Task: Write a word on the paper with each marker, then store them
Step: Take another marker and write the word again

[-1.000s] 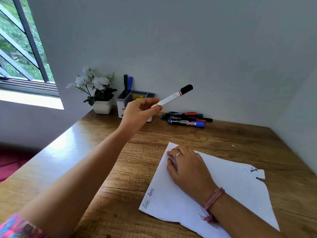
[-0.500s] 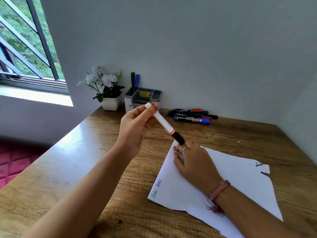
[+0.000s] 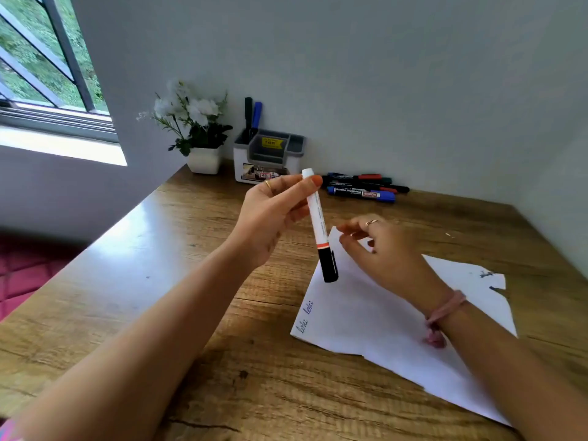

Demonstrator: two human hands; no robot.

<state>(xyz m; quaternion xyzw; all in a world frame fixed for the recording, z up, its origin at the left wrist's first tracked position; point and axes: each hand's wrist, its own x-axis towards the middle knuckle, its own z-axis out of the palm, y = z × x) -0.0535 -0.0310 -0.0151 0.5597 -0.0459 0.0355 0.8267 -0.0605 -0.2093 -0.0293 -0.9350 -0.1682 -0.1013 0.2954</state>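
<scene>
Right hand point(image 3: 386, 246) lifted off paper point(image 3: 381, 316), grip released; left hand point(image 3: 273, 218) grasping one marker point(image 3: 319, 224).

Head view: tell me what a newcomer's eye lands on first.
The white marker with its black cap pointing down, held by the left hand above the paper. Next, the right hand beside its cap, fingers loose. Then the loose markers by the wall and the grey organiser.

Handwritten twice in blue near the paper point(image 3: 375, 316) edge, something like "loki"; marker point(image 3: 361, 193) and organizer point(image 3: 269, 155) labels too blurred to read.
</scene>
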